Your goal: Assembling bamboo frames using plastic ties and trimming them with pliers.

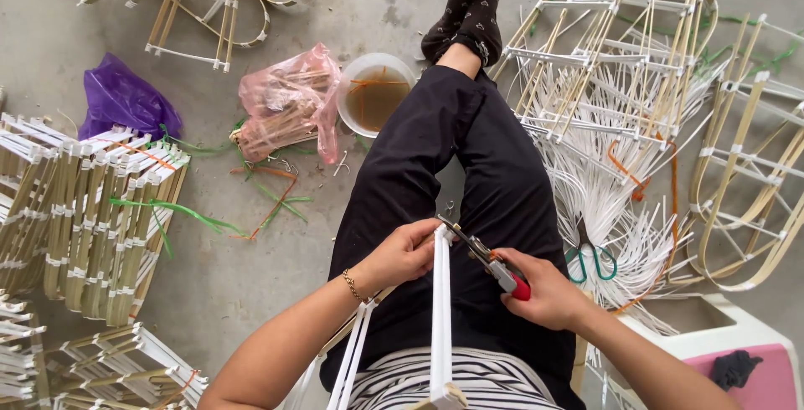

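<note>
Grey concrete floor (251,284), person seated on it, legs in black trousers stretched out. Left hand (402,255) pinches top of white-wrapped bamboo frame (440,309) standing over lap. Right hand (544,293) closed round red-handled pliers (490,261), tip touching frame top. Finished frames stacked left (92,209) and right (611,67). White bowl (375,92) beside pink bag (289,100), purple bag (126,100) further left. Green-handled scissors (590,255) on white strips, near right hand.
</note>
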